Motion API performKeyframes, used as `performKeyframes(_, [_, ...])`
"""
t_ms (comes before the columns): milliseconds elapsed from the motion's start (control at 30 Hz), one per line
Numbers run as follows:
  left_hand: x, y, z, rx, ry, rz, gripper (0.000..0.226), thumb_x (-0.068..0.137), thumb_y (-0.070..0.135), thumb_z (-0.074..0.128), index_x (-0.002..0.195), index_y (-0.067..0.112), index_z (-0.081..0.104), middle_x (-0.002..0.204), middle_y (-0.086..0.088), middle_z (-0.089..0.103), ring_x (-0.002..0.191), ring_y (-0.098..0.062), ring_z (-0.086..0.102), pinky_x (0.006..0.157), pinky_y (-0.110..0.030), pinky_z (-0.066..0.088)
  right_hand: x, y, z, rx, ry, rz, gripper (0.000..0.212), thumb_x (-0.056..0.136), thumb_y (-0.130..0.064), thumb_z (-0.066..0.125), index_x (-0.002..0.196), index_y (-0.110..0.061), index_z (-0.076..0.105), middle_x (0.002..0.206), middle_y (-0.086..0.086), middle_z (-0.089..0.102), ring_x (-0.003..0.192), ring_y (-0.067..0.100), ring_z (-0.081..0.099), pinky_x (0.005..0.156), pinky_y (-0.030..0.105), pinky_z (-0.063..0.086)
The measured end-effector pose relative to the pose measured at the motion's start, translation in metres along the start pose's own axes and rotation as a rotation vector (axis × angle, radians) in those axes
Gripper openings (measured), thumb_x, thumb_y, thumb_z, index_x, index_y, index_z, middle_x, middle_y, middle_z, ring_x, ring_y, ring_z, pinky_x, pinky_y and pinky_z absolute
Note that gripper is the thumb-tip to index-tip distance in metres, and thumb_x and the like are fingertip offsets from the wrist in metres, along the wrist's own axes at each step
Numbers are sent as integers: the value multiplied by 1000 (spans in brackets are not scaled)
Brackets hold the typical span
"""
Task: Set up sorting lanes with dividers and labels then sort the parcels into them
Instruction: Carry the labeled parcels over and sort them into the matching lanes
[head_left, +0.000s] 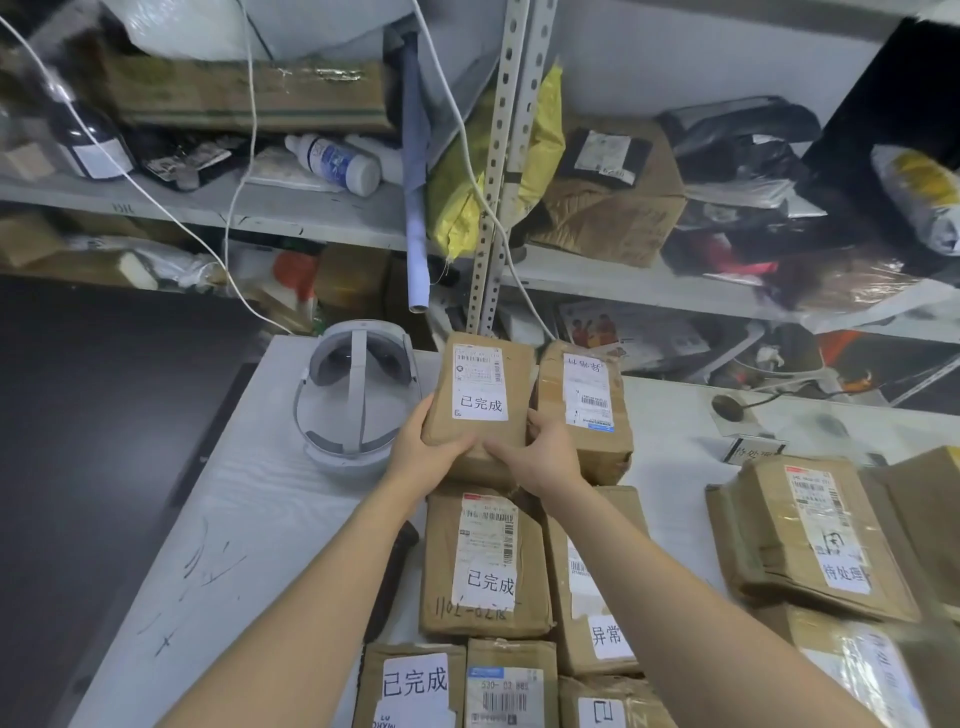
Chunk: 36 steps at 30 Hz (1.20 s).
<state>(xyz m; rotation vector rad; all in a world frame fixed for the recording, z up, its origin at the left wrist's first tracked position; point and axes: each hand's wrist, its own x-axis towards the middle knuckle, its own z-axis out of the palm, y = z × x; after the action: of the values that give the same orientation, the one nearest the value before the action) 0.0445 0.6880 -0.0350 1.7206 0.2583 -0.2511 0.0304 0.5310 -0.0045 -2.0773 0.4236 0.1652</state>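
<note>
Both hands hold one brown parcel at the far end of the left-hand column on the white counter. Its white sticker reads 已完成, the same as the parcel nearer the person and the one at the bottom edge, so it appears to be going into that lane because its label matches. The column just to the right has a different sticker, 异常, on its near parcel, and the far parcel of that column lies touching the held one along its long side. Well apart on the right, a stack marked 待处理 sits by a small label stand with the same words. The left hand curls round the near left corner, with the thumb on top and the fingers underneath. The right hand grips the near right corner the same way, its thumb lying along the front edge. Holding both near corners lets the person keep the parcel square with the row. Both arms reach forward nearly straight and meet over the lane, with the wrists low. Another brown package seems to lie under the parcel, and I cannot tell whether the held one already rests on it. A white headset lies on the counter just left of the hands, outside the lanes.
</note>
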Motion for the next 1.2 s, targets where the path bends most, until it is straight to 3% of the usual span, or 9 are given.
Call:
performKeyframes(133, [-3, -2, 0, -8, 10, 31, 77, 77, 26, 83, 142, 35, 43, 132, 10, 57, 119, -14, 54, 96, -39, 52, -4, 5, 0, 79, 6, -5, 53, 74, -19, 85, 123, -17, 63, 116, -2, 71, 102, 14, 67, 93, 39, 56])
performKeyframes(333, [-17, 22, -12, -19, 32, 90, 77, 77, 24, 83, 142, 33, 44, 132, 10, 58, 119, -13, 55, 97, -39, 52, -17, -7, -9, 181, 11, -77, 58, 74, -21, 86, 127, -17, 63, 117, -7, 70, 101, 7, 66, 92, 35, 56])
performKeyframes(467, [-37, 51, -11, -36, 61, 173, 74, 77, 18, 83, 141, 29, 47, 125, 11, 60, 109, -2, 57, 80, -18, 50, -33, -23, -31, 239, 10, -154, 55, 73, -23, 86, 124, -20, 65, 116, -8, 71, 100, 6, 66, 92, 34, 56])
performKeyframes(533, [-49, 63, -6, -44, 81, 204, 74, 77, 17, 83, 140, 28, 47, 123, 13, 60, 107, 0, 56, 77, -15, 48, -41, -28, -45, 250, 10, -187, 56, 73, -24, 86, 125, -21, 65, 117, -8, 71, 101, 6, 67, 92, 34, 56])
performKeyframes(667, [-77, 82, 13, -48, 107, 277, 76, 74, 19, 85, 141, 28, 48, 126, 11, 61, 114, -7, 58, 94, -32, 53, -59, -26, -80, 315, -3, -231, 58, 72, -25, 87, 126, -23, 64, 118, -8, 71, 104, 6, 66, 93, 35, 56])
performKeyframes(733, [-94, 90, 28, -43, 101, 304, 77, 75, 19, 85, 142, 30, 48, 126, 10, 61, 114, -8, 58, 94, -36, 54, -70, -19, -99, 309, 2, -255, 57, 72, -27, 86, 125, -23, 65, 117, -10, 71, 103, 4, 66, 91, 34, 57])
performKeyframes(967, [-166, 112, 114, 5, 130, 377, 75, 73, 24, 86, 138, 29, 50, 121, 10, 62, 115, -12, 59, 96, -37, 52, -109, 30, -197, 315, 8, -331, 44, 66, -30, 87, 108, -28, 72, 104, -12, 75, 96, 3, 69, 88, 36, 58])
performKeyframes(1100, [-205, 121, 183, 26, 131, 411, 75, 72, 31, 87, 137, 29, 51, 125, 7, 62, 111, -9, 59, 92, -31, 52, -135, 65, -270, 304, 16, -357, 49, 65, -36, 87, 112, -28, 72, 103, -16, 74, 94, 1, 68, 86, 33, 59])
performKeyframes(1200, [-231, 126, 236, 24, 107, 402, 67, 72, 33, 86, 129, 37, 51, 121, 10, 62, 111, -11, 60, 93, -36, 53, -151, 95, -323, 293, 43, -351, 48, 66, -38, 86, 111, -30, 72, 101, -17, 74, 94, 0, 68, 85, 32, 58])
